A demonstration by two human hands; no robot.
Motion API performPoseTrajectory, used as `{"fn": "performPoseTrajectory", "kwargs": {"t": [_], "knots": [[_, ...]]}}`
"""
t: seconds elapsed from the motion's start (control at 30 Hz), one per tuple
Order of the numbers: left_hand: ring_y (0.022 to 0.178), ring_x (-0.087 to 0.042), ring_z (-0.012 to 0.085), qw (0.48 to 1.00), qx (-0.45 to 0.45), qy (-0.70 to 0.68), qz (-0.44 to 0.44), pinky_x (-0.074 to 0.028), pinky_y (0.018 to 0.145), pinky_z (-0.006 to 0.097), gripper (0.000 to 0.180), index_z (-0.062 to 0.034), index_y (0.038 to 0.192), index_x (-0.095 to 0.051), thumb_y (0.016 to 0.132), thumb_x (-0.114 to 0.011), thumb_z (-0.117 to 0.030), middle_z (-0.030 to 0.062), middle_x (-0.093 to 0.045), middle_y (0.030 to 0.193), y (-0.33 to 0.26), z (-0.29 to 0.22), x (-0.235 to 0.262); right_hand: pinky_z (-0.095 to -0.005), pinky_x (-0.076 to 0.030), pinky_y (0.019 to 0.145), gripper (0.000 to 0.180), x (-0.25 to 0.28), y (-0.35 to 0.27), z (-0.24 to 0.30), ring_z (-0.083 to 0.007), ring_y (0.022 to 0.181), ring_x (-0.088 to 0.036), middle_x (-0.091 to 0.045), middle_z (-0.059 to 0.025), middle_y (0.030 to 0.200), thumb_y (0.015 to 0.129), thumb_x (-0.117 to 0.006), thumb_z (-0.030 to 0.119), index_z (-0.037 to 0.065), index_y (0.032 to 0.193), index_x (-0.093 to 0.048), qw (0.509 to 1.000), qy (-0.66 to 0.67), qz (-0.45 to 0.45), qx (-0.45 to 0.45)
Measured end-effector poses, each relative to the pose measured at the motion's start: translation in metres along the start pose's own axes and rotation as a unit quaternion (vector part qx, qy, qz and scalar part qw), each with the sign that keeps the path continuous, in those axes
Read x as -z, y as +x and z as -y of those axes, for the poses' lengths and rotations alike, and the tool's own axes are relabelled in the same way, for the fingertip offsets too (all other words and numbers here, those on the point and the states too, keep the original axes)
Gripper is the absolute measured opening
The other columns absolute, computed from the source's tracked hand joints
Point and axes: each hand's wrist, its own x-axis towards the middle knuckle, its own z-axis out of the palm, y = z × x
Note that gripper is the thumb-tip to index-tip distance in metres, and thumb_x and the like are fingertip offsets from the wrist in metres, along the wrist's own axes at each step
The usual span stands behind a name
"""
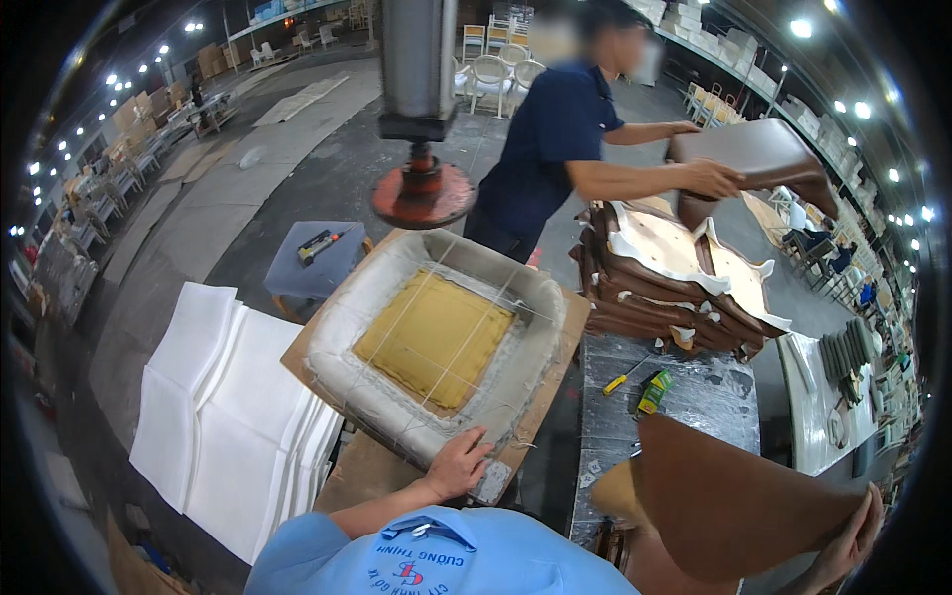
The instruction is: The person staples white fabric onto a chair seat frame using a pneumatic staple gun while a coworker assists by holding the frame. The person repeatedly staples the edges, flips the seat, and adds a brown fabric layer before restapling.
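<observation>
My left hand (458, 463) rests on the near edge of a square seat frame (436, 337), grey padded rim upward with a yellow panel in its middle, crossed by thin cords. The frame lies on a brown board (555, 382). My right hand (845, 543) holds up a brown leather seat cover (739, 506) by its right corner, low at the right over the metal table. Above the frame hangs a press with a red round foot (423, 195).
A co-worker in a dark blue shirt (555, 149) lifts a brown seat cushion (759, 154) over a stack of upholstered seats (674, 283). White foam sheets (233, 416) lie at the left. A yellow tool (617, 383) and green box (654, 389) sit on the metal table (694, 402).
</observation>
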Motion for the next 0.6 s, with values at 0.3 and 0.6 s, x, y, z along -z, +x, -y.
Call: {"fn": "performPoseTrajectory", "kwargs": {"t": [0.3, 0.6], "knots": [[0.136, -0.061, 0.0413, 0.999, 0.005, 0.033, 0.011, -0.048, 0.115, 0.053, 0.040, -0.0098, 0.130, -0.074, 0.091, -0.079, -0.015, 0.0203, -0.061, 0.150, -0.049, 0.028, 0.043, -0.0281, -0.050, 0.081, 0.013, -0.115, -0.049, 0.172, -0.0145, 0.089, -0.068, -0.076, -0.0086, 0.095, 0.100, -0.070, 0.001, -0.005, 0.107, -0.079, 0.972, 0.140, 0.158, 0.101], [0.158, -0.039, 0.0457, 0.994, 0.016, -0.060, 0.090, -0.034, 0.129, 0.054, 0.102, -0.0098, 0.172, -0.034, 0.092, -0.088, -0.044, 0.0255, -0.038, 0.171, -0.064, 0.002, 0.065, -0.0340, -0.055, 0.071, 0.016, -0.172, -0.090, 0.273, -0.0227, 0.075, -0.075, -0.078, -0.0124, 0.085, 0.093, -0.077, 0.015, -0.001, 0.097, -0.081, 0.878, 0.247, 0.357, 0.203]]}}
